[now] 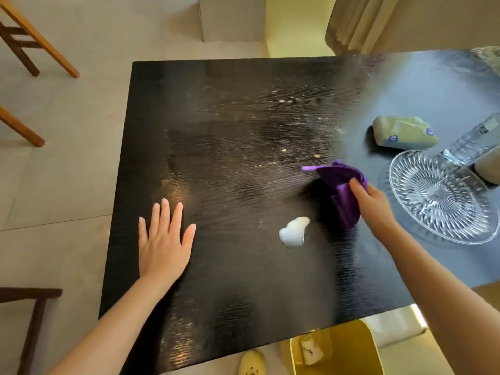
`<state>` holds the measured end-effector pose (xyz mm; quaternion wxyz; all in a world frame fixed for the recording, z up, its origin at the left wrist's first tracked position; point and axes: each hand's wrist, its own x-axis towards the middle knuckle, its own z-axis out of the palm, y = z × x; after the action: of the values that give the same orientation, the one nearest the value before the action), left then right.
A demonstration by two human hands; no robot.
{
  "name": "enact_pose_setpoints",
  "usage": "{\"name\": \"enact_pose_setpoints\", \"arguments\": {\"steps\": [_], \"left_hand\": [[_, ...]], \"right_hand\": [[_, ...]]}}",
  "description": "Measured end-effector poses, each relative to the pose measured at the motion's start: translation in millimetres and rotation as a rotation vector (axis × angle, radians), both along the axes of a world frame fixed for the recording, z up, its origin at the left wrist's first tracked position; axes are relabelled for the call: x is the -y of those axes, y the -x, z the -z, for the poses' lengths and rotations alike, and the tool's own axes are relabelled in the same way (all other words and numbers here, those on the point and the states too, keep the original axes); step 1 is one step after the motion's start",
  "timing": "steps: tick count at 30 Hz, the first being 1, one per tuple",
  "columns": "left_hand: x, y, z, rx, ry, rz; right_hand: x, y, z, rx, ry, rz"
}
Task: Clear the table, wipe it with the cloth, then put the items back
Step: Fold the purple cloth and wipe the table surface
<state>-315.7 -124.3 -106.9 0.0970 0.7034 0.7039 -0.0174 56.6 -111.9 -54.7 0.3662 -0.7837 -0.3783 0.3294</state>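
- Your right grip (372, 201) covers the near part of the purple cloth (341, 185); the cloth's far tip smears into blur.
- Right of the grip, the clear bottle (476, 142) runs off the picture's edge, and the pale thing (488, 169) beside it can't be made out.
- Left of the grip, the white lump (293, 231) is too blurred to name.
- Beyond the grip, the labels on the green packet (405, 133) are too small to read.

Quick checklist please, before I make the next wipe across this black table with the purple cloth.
1. Cloth gripped in right hand: ok.
2. Left hand flat on the table, clear of the cloth: ok.
3. Table cleared: not ok; white wad, glass plate, green packet and clear bottle are on it.
4. Surface clean: not ok; pale specks show mid-table.
5. Cloth damp enough: cannot tell.
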Motion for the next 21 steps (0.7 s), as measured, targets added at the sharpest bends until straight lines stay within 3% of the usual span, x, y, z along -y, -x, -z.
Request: {"name": "enact_pose_setpoints", "arguments": {"steps": [4, 6, 10, 15, 21], "left_hand": [[13, -4, 5, -0.031, -0.037, -0.024], [13, -5, 5, -0.058, -0.03, -0.021], [14, -5, 3, -0.08, -0.032, -0.015], [13, -5, 2, -0.088, -0.025, -0.012], [14, -3, 1, -0.094, -0.004, 0.012]], "right_hand": [[3, -19, -33, -0.131, -0.154, 0.131], [5, -26, -41, -0.09, -0.156, 0.144], [16, -8, -23, 0.217, -0.062, 0.006], [27, 12, 37, 0.679, 0.169, -0.533], [26, 0, 45, 0.777, 0.157, -0.557]]}}
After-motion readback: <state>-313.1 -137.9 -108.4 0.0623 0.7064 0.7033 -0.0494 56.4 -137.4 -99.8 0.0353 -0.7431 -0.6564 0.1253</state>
